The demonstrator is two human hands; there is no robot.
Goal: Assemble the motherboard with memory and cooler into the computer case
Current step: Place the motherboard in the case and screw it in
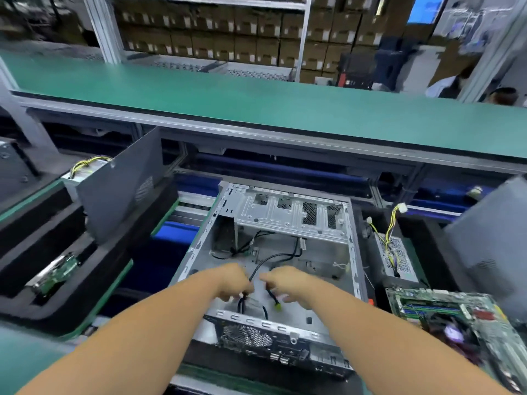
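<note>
An open silver computer case (353,252) lies on its side in front of me, with no board inside and black cables (281,256) trailing across its floor. My left hand (233,280) and my right hand (288,282) reach into the case side by side. Each pinches a black cable; the right one's cable ends in a yellow-green connector (277,307). The motherboard (456,317) with its cooler lies outside the case at the lower right.
A power supply (395,256) with yellow and black wires stands right of the case. Grey side panels lean at left (119,189) and right (490,235). A black foam tray (60,269) at left holds a small green board. A green shelf (256,98) runs behind.
</note>
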